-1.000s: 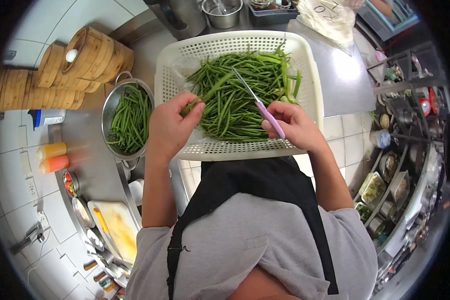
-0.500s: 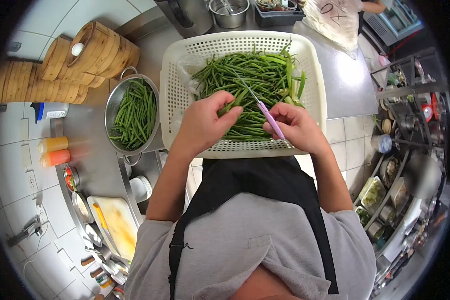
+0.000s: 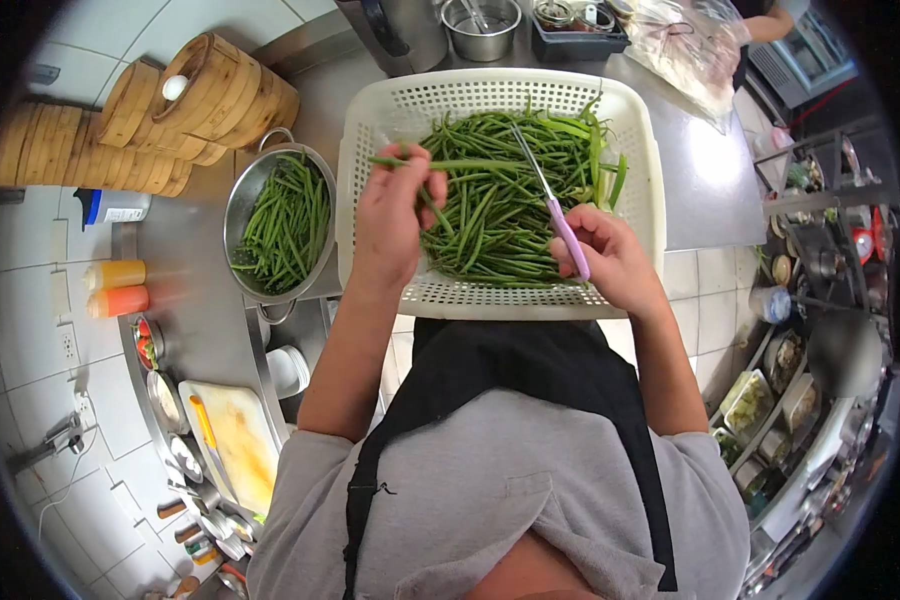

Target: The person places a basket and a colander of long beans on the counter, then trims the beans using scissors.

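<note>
My left hand (image 3: 396, 215) is closed around green beans (image 3: 480, 164) above the left side of a white perforated plastic basket (image 3: 652, 200). One bean sticks out to the right between its fingers and another points down. In my right hand (image 3: 615, 258) is a pair of scissors (image 3: 568, 238) with pinkish-purple handles, the blades pointing up and away over the heap. Many loose green beans (image 3: 500, 225) fill the basket, with broader green stalks (image 3: 602, 165) at its right end. To the left stands a metal colander (image 3: 232, 225) holding more beans (image 3: 282, 225).
Bamboo steamers (image 3: 225, 95) are stacked at the back left. A metal pot (image 3: 480, 40), a dark container (image 3: 575, 35) and a plastic bag (image 3: 685, 60) stand behind the basket. Orange and yellow bottles (image 3: 118, 300) and a cutting board (image 3: 235, 435) with a yellow-handled knife (image 3: 205, 425) lie left.
My left hand has lifted and moved back from the heap, now with a long bean across its fingers. My right hand stays near its place with the scissors. The view has shifted slightly.
</note>
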A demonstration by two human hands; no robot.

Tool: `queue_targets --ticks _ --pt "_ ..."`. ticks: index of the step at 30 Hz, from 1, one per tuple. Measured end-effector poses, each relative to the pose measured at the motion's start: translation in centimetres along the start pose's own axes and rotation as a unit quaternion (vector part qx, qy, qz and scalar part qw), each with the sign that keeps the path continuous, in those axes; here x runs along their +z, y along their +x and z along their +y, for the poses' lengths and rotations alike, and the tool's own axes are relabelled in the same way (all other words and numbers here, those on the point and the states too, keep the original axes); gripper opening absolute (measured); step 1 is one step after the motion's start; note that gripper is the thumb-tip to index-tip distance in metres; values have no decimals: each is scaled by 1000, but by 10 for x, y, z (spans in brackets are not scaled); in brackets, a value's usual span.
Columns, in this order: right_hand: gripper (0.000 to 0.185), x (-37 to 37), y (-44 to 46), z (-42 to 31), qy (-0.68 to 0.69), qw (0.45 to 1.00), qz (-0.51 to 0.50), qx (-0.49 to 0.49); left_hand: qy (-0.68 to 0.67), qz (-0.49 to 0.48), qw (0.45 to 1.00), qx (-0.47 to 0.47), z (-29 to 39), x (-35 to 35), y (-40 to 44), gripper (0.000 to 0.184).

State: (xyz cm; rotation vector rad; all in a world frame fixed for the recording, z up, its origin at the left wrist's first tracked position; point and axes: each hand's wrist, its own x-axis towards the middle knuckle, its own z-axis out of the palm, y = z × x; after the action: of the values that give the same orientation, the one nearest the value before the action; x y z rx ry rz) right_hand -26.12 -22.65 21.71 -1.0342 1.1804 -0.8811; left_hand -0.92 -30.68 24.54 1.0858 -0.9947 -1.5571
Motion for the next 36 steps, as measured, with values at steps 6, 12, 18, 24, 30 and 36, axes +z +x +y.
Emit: queue_targets --ticks 6,12,18,24,30,36 --pt "22 2 -7 -9 27 999 -42 19 -155 12 988 3 -6 -3 3 10" --pt "23 0 -4 -2 17 1000 -18 11 -93 -17 995 -6 -16 15 -14 10" --pt "23 0 -4 -5 39 999 -20 1 -56 -20 998 -26 -19 21 -21 10" --pt "23 0 -4 -3 20 1000 -17 11 -11 -17 1000 -15 -16 25 -25 8" --pt "23 0 -5 -6 20 999 -20 16 11 -25 1000 -3 -19 31 -28 7" --pt "23 0 -5 -5 15 1000 -9 16 16 -27 999 -14 -21 29 -27 10"
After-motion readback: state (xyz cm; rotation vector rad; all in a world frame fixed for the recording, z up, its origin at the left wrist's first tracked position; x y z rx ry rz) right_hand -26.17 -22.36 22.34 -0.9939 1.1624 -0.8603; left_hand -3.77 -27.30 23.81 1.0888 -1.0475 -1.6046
